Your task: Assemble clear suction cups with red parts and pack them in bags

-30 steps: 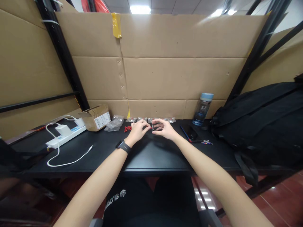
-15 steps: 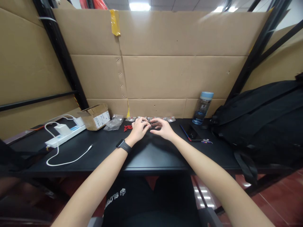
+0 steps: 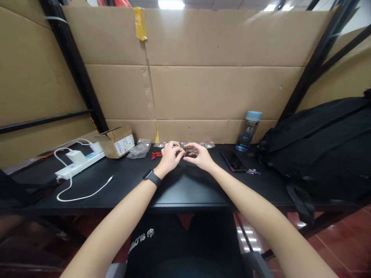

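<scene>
Pinching small thin part [image 3: 185, 153], center frame

Left hand [image 3: 170, 156] grips it between thumb and fingertip; right hand [image 3: 200, 157] curls beside it, can't tell if gripping. Red bundle [image 3: 157, 155] just left; bottle [image 3: 247, 133] right of center.

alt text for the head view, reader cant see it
A person's left hand pinches a tiny, unclear item above a black table, the right hand curved open beside it. Red pieces lie nearby; a box and power strip sit left, a bottle and bag right.
</scene>
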`<control>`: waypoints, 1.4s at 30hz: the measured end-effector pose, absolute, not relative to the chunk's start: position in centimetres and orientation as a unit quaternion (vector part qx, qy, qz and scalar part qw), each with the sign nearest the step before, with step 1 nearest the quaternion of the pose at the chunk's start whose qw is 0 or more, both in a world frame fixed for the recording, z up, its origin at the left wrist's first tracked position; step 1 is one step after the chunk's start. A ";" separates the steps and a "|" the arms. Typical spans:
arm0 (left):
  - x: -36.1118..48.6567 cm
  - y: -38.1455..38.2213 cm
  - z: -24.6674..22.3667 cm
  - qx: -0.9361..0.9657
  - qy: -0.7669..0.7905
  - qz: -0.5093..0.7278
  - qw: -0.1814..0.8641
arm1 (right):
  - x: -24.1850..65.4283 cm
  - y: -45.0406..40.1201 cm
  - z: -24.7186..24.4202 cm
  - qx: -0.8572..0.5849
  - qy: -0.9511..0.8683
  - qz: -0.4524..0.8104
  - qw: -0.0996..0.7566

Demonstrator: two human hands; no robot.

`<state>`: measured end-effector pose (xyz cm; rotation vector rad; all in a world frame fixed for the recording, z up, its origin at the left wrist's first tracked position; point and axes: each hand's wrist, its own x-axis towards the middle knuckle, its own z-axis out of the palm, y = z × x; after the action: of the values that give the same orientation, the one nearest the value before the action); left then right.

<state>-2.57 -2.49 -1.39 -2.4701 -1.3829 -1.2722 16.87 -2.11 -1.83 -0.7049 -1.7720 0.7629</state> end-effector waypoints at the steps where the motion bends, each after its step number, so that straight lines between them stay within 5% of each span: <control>1: -2.6 -2.5 -1.4 -0.797 -0.442 -0.411 0.025 | 16.9 -2.1 -1.9 -0.294 -0.738 0.317 0.518; 17: -2.5 -2.8 -1.1 -0.796 -0.450 -0.397 0.075 | 17.3 -1.6 -1.8 -0.303 -0.712 0.399 0.492; 34: -3.0 -2.6 -0.7 -0.800 -0.413 -0.434 0.014 | 18.3 -1.4 -1.6 -0.320 -0.839 0.129 0.420; 42: -3.2 -2.2 -1.8 -0.859 -0.426 -0.282 -0.018 | 19.3 -1.3 -1.5 -0.317 -0.877 0.064 0.354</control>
<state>-3.21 -2.25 -1.84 -2.7315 -1.3547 -0.8967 19.31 -1.27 -1.46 -0.8185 -2.2681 0.1663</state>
